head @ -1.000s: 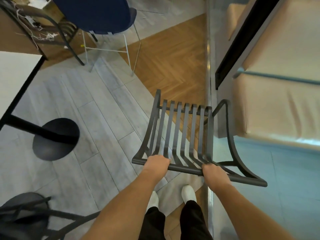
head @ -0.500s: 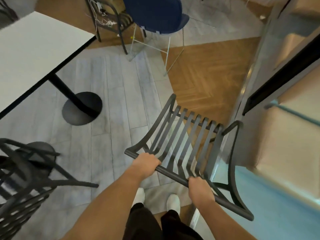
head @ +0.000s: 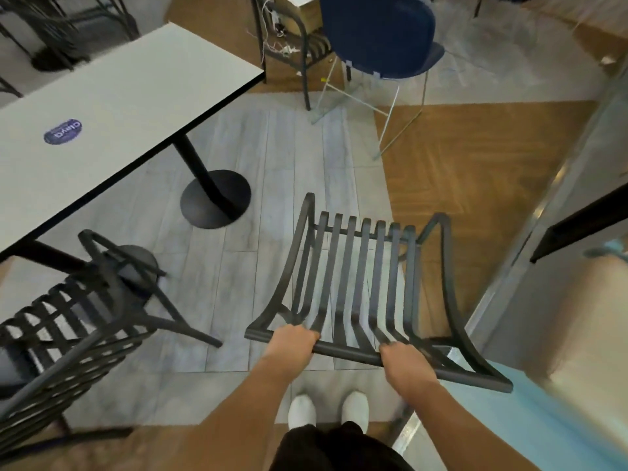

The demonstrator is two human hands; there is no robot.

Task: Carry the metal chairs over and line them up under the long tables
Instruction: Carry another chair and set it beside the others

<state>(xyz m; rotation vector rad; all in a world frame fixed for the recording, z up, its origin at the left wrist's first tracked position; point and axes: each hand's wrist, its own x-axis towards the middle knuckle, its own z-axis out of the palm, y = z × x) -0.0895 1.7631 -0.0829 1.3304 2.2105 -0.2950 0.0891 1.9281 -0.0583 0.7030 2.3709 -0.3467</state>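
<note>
Grey plank floor (head: 299,158) bears the table's round base (head: 214,198).

Both arms are stretched out forward and down from the bottom of the view, bare forearms, roughly parallel with the elbows a bit wider than the wrists. Left hand (head: 293,341) is knuckles-up with the fingers curled over the top rail of the chair (head: 353,283), gripping near its left end. Right hand (head: 406,363) does the same thing further right on that rail, sitting slightly lower and closer to the body. Fingertips on both are tucked out of sight under the rail. Wrists look pretty straight, backs of the hands facing the camera.
</note>
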